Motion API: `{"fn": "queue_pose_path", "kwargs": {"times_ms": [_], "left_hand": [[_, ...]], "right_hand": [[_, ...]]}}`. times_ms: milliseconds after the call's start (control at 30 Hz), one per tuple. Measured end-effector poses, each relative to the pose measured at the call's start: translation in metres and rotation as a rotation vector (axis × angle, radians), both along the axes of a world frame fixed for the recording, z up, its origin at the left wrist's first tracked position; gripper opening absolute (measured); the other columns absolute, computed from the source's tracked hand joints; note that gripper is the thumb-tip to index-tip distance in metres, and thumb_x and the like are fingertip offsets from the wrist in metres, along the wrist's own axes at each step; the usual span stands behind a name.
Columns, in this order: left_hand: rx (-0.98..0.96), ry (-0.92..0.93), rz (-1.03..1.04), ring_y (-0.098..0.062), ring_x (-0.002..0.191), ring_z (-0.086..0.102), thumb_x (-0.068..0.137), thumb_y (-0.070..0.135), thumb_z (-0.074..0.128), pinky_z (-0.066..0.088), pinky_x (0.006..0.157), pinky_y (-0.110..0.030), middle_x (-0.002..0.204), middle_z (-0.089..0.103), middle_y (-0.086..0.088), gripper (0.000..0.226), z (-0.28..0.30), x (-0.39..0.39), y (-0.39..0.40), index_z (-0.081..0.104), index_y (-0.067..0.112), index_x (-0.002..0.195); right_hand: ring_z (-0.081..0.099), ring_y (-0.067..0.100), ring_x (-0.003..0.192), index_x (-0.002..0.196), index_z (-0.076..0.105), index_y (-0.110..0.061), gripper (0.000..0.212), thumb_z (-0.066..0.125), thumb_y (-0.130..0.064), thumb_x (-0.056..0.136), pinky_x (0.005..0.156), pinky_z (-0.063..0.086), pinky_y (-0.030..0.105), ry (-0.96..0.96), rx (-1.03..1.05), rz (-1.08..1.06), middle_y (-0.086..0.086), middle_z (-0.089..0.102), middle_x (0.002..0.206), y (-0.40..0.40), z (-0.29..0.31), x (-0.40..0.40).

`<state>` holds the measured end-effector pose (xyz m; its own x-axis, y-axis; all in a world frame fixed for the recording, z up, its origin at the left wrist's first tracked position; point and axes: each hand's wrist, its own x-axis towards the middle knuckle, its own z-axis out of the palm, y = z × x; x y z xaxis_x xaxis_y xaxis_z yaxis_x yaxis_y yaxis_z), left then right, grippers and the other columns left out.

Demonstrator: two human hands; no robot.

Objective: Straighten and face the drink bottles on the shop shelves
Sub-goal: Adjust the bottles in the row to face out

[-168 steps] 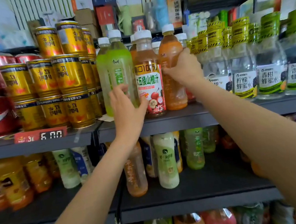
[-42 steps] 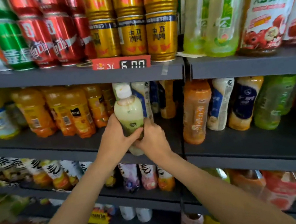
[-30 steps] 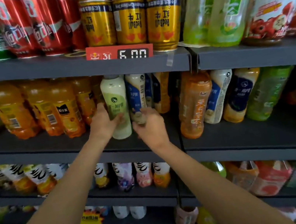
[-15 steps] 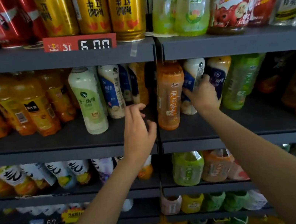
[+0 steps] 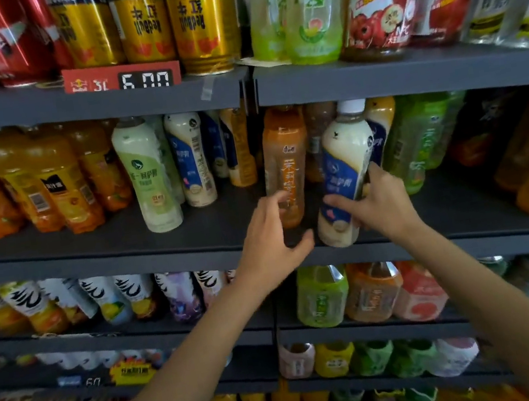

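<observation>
Right hand [image 5: 380, 208] around blue-and-white bottle [image 5: 343, 170]

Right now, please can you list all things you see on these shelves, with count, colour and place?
cans: several, gold and red, top shelf left
price tag: one, red, top shelf edge
tall bottles: several, green and red-labelled, top shelf right
orange bottles: several, second shelf left
green-label bottle: one, pale, second shelf
tea bottle: one, orange, second shelf
blue-label bottle: one, cream, tilted at shelf edge
lower shelves: many mixed bottles, blurred
left hand: open, by tea bottle
right hand: grip on blue-label bottle
</observation>
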<state>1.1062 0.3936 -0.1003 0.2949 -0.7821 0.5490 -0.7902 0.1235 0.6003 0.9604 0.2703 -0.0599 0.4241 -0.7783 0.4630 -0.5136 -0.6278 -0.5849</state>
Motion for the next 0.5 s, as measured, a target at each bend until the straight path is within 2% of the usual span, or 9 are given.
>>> {"fn": "queue_pose_path", "kwargs": {"times_ms": [67,100,133,200,267,367,433,500], "left_hand": [[0.010,-0.032,-0.102,-0.010,0.115,0.043,0.077,0.039,0.067,0.037,0.094,-0.021,0.124,0.045,-0.001,0.069,-0.004,-0.010,0.006,0.036,0.012,0.133],[-0.017,-0.040,-0.108,-0.006,0.111,0.043,0.076,0.043,0.066,0.036,0.091,-0.018,0.119,0.046,0.003,0.069,-0.004,-0.013,0.009,0.038,0.012,0.131],[-0.065,-0.036,-0.087,-0.003,0.105,0.042,0.075,0.045,0.063,0.035,0.084,-0.014,0.112,0.045,0.007,0.066,-0.002,-0.014,0.013,0.042,0.010,0.127],[-0.163,-0.027,-0.008,-0.002,0.095,0.039,0.074,0.044,0.057,0.033,0.073,-0.013,0.099,0.039,0.016,0.056,0.005,-0.007,0.022,0.047,0.006,0.114],[-0.200,-0.032,0.066,-0.004,0.094,0.040,0.076,0.043,0.055,0.032,0.071,-0.014,0.097,0.038,0.017,0.054,0.010,0.010,0.034,0.048,0.004,0.113],[-0.151,-0.059,0.155,-0.010,0.103,0.043,0.082,0.031,0.064,0.034,0.080,-0.017,0.107,0.044,0.004,0.053,0.013,0.047,0.054,0.046,0.003,0.123],[-0.132,-0.073,0.284,-0.013,0.108,0.042,0.081,0.016,0.069,0.032,0.086,-0.019,0.112,0.047,-0.004,0.052,0.012,0.074,0.066,0.046,0.001,0.125],[-0.123,-0.032,0.475,-0.025,0.113,0.041,0.078,0.009,0.070,0.033,0.091,-0.026,0.117,0.048,-0.016,0.052,0.012,0.101,0.075,0.046,-0.002,0.124]], "right_hand": [[0.060,0.005,0.066,0.112,0.051,-0.008,0.056,0.080,-0.032,0.070,0.053,0.041,0.011,-0.008,0.055,0.206,0.004,0.066,0.097,0.023,0.004,-0.010],[0.059,-0.002,0.062,0.113,0.051,-0.011,0.055,0.080,-0.030,0.070,0.054,0.044,0.008,-0.009,0.080,0.309,-0.002,0.065,0.095,0.034,0.007,-0.010],[0.059,-0.004,0.066,0.115,0.051,-0.013,0.056,0.080,-0.030,0.070,0.060,0.045,0.006,-0.004,0.081,0.388,-0.008,0.063,0.095,0.045,0.010,-0.007],[0.057,-0.004,0.087,0.120,0.051,-0.011,0.061,0.080,-0.031,0.070,0.074,0.044,0.006,0.019,0.038,0.489,-0.013,0.059,0.101,0.059,0.018,0.007],[0.057,0.003,0.099,0.122,0.051,-0.010,0.062,0.079,-0.032,0.072,0.081,0.046,0.015,0.027,-0.001,0.536,-0.007,0.062,0.109,0.068,0.025,0.032],[0.059,0.017,0.108,0.126,0.047,-0.006,0.065,0.078,-0.030,0.074,0.088,0.046,0.028,0.002,0.004,0.533,0.006,0.064,0.117,0.076,0.022,0.079],[0.059,0.024,0.110,0.126,0.045,-0.005,0.065,0.076,-0.032,0.075,0.087,0.046,0.033,0.026,0.023,0.471,0.011,0.063,0.117,0.081,0.015,0.113],[0.059,0.030,0.107,0.120,0.045,-0.003,0.062,0.074,-0.037,0.077,0.081,0.046,0.035,0.085,0.024,0.395,0.014,0.063,0.114,0.082,0.010,0.144]]}}
